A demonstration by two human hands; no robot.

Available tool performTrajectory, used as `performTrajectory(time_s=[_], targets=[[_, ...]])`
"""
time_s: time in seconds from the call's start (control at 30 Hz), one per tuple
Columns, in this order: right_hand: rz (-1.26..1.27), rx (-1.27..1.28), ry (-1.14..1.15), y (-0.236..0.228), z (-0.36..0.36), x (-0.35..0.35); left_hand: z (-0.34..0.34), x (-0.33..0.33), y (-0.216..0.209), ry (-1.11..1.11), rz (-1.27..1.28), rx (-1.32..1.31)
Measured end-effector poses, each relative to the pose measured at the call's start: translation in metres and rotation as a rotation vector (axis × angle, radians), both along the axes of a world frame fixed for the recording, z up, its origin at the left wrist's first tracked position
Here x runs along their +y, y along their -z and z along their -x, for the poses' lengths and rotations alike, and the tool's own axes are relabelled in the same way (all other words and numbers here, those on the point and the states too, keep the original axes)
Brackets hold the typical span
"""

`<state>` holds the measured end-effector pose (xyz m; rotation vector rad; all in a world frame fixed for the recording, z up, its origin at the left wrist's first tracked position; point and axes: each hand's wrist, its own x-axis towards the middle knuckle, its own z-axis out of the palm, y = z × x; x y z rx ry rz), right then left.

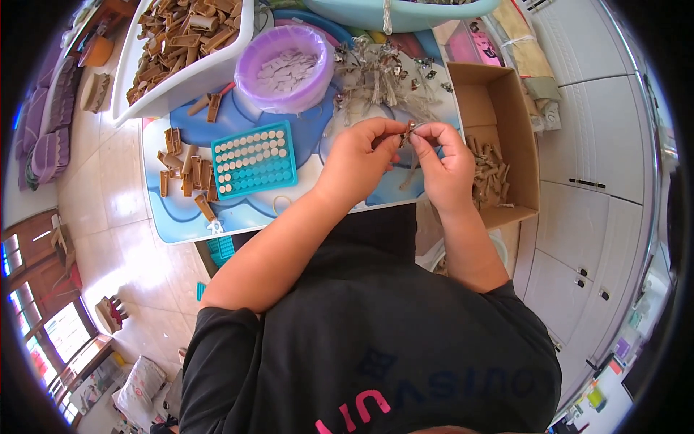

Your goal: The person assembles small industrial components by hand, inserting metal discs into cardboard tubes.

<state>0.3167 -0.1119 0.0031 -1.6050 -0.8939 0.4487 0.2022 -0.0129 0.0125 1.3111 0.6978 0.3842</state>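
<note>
Over the right part of the table, my left hand and my right hand meet with fingertips pinched. Between them is a small metal part with wires; its exact kind is too small to make out. Thin pale leads hang below the fingers. Just beyond my hands lies a tangled heap of similar wired metal parts. To the left of my left forearm sits a teal tray with rows of round white discs in its far rows. Several brown plastic casings lie loose beside the tray.
A white bin piled with brown casings stands far left. Next to it is a purple basin of flat white pieces. A light-blue tub is at the back. An open cardboard box holding brown pieces stands right of the table, near white cabinets.
</note>
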Motion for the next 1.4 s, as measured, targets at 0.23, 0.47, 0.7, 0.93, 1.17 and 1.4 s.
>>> performTrajectory(time_s=[0.23, 0.47, 0.7, 0.93, 1.17, 1.4], targets=[[0.082, -0.045, -0.048, -0.004, -0.011, 0.001, 0.003, 0.002, -0.001, 0.019, -0.15, 0.057], [0.119, -0.157, -0.116, -0.014, -0.017, 0.004, 0.005, 0.006, -0.004, -0.011, -0.148, 0.056], [0.026, -0.264, -0.15, -0.018, -0.016, 0.008, 0.005, 0.003, -0.016, -0.052, 0.006, -0.038], [-0.086, -0.208, -0.284, -0.023, -0.013, 0.009, 0.009, 0.008, -0.019, -0.047, 0.116, -0.094], [-0.116, -0.13, -0.329, -0.021, -0.013, 0.007, 0.013, 0.004, -0.021, -0.013, 0.07, -0.122], [-0.103, -0.203, -0.398, -0.021, -0.013, 0.007, 0.016, 0.003, -0.023, -0.028, -0.047, -0.041]])
